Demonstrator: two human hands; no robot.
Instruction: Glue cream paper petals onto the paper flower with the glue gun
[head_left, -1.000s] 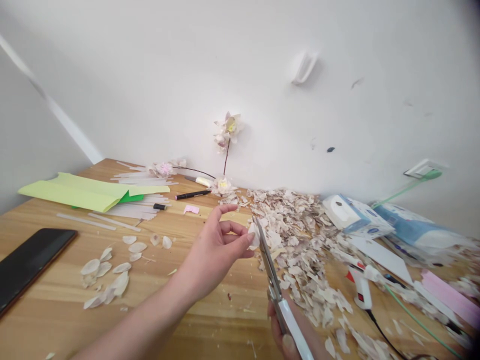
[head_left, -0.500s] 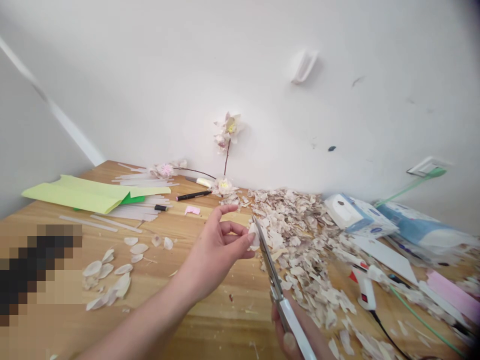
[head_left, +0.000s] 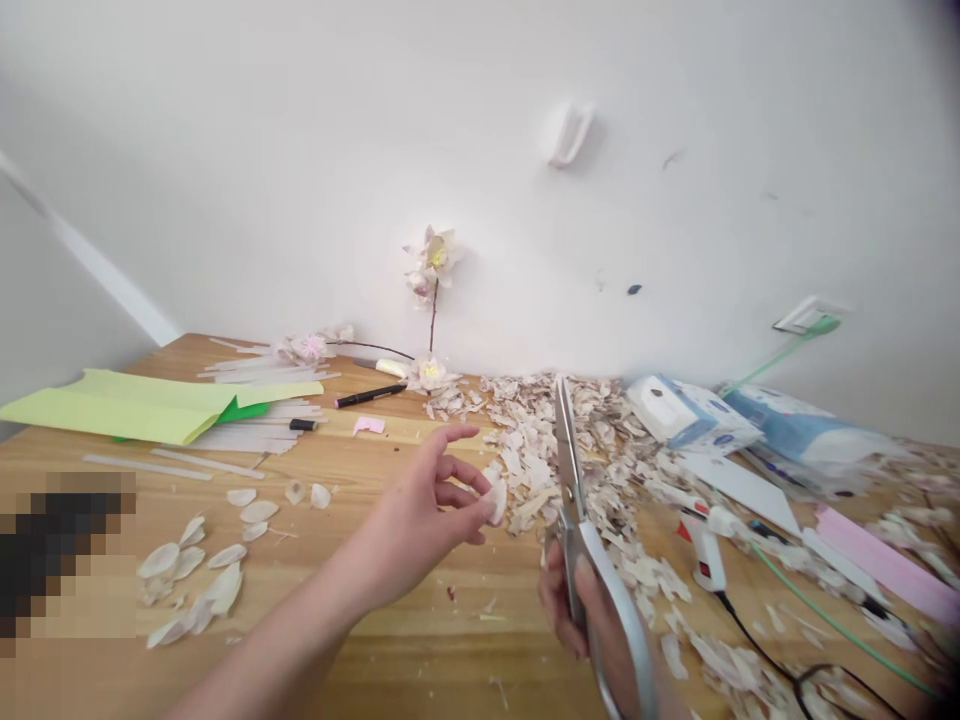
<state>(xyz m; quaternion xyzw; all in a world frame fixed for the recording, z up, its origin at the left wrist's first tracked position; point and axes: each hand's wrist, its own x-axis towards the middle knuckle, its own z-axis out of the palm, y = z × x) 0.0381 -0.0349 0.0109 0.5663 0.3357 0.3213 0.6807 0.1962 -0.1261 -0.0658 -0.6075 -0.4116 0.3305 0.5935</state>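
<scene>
My left hand [head_left: 424, 515] pinches a small pale petal piece [head_left: 496, 500] between thumb and forefinger, the other fingers spread above it. My right hand [head_left: 592, 610] grips the handles of steel scissors [head_left: 574, 490], whose closed blades point up and away, a short gap to the right of the petal piece. Both hands hover over the wooden table [head_left: 420, 640], beside a heap of pale petal scraps [head_left: 592, 450].
Cut petals [head_left: 199, 575] lie at the left, near a pixelated dark object [head_left: 52, 545]. Green paper [head_left: 142, 405], glue sticks [head_left: 225, 435], a black marker [head_left: 369, 396] and finished flowers [head_left: 431, 265] sit by the wall. A glue gun [head_left: 701, 550], its cable, tissue packs [head_left: 694, 415] and pink paper [head_left: 889, 560] crowd the right.
The scissors have lifted off the petal piece and swung upright, moving right. My left hand dropped slightly with the piece. The view shifted a little to the right.
</scene>
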